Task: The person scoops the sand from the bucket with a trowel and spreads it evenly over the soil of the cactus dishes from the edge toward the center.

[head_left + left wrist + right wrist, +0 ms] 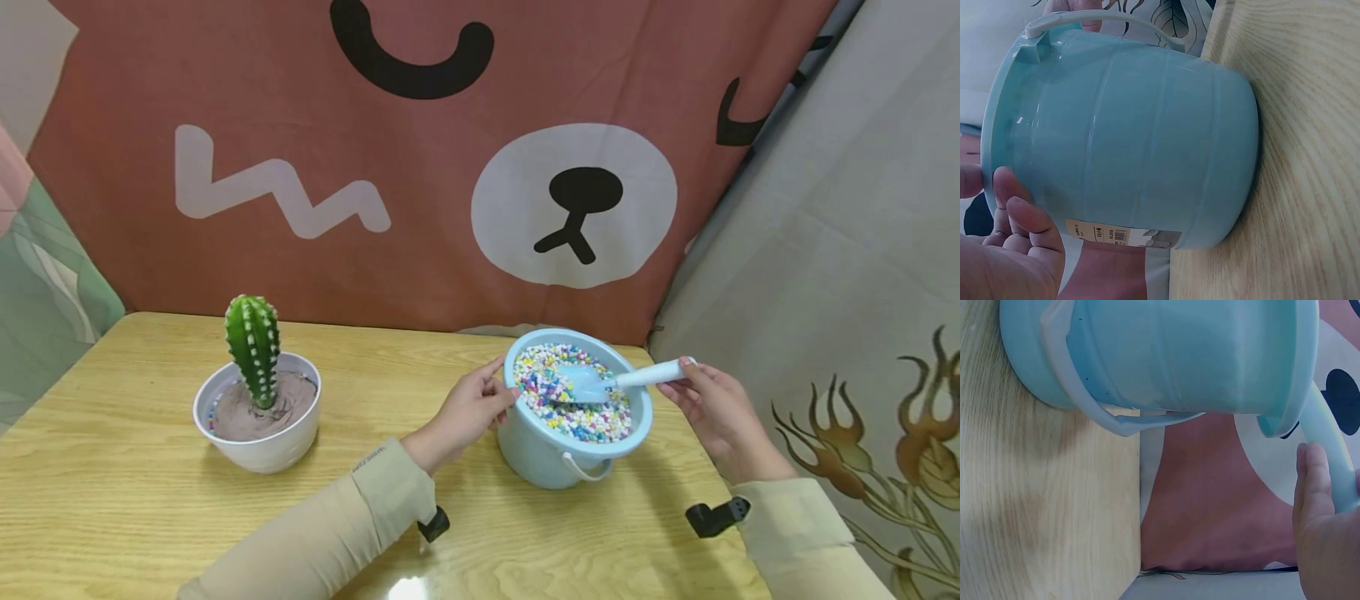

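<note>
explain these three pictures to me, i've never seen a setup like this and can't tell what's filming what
There is no robot here, just a person's two bare hands. The wide picture comes from a head camera looking forward and down. The other two come from cameras on each wrist, so the scene there looks turned sideways.

On the table stand a bucket of small coloured bits and, further left, a cactus in a pot. The left hand grips the bucket at its rim. The right hand holds a scoop by its handle, the blade inside the bucket.
</note>
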### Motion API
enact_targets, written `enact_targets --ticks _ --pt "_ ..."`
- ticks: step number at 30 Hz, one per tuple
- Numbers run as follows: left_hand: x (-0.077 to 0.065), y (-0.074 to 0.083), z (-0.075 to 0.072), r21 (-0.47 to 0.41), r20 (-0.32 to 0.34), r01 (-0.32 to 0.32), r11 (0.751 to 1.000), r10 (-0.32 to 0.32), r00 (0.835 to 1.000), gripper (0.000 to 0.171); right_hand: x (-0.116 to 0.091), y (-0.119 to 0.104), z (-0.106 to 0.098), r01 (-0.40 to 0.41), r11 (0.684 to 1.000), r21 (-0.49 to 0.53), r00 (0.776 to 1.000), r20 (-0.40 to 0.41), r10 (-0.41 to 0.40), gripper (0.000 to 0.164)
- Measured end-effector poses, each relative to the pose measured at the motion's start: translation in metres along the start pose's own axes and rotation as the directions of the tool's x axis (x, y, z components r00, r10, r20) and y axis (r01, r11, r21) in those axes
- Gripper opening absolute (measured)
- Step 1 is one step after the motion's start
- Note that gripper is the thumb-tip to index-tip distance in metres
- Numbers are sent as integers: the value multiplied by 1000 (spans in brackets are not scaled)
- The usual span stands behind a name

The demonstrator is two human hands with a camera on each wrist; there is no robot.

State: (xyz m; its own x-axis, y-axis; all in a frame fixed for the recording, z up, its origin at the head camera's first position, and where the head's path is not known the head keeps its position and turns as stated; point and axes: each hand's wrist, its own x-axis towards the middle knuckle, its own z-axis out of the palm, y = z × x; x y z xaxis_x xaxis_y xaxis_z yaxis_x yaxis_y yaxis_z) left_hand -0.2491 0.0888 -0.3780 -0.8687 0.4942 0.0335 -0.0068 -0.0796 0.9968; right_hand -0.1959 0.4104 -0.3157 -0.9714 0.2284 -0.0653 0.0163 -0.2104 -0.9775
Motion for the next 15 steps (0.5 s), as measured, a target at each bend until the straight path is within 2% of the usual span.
enact_targets --ticks 4,8,11,15 --pt "0 0 0 4 -2 2 1000 -2 1000 64 0 1 -2 -30 999 42 999 -23 31 19" --pt "-1 0 0 14 -4 4 1000 -4 1000 64 -1 2 -2 -55 998 41 997 -42 57 25" --pt "0 -1 0 15 -8 6 1000 -6 1000 64 -1 3 -2 -63 996 56 997 -37 65 28" --pt "0 -2 -1 12 -8 -2 1000 2 1000 64 -1 3 -2 -54 995 84 998 -22 56 24"
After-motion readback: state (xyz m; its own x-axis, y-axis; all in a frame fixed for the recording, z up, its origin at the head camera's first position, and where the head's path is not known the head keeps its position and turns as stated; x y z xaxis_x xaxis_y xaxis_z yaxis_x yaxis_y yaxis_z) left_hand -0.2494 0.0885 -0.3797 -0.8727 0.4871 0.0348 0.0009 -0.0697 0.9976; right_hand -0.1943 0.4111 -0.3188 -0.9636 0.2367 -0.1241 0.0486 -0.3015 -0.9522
